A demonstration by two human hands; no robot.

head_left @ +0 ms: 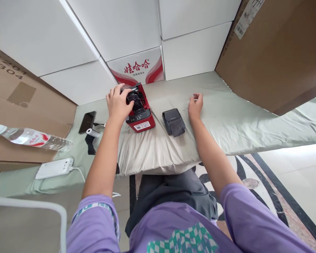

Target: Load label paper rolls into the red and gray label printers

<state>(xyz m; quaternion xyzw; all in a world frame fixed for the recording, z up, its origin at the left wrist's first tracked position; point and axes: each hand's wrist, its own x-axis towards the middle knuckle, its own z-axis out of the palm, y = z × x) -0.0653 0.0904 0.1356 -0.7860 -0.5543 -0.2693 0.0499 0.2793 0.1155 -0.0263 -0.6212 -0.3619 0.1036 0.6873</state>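
red device (148, 118): 1 | black device (171, 115): 1 | phone (86, 122): 1 | paper roll (93, 133): 1 | bottle (31, 137): 1 | power bank (54, 168): 1

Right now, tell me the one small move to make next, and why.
I'd probably bring the right hand across to steady the red device: only the left hand is at its open top, the cloth beneath is wrinkled, and the right hand has no object clearly visible in it.

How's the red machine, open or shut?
The red machine is open: its dark inside shows from above, with the left hand at the opening.
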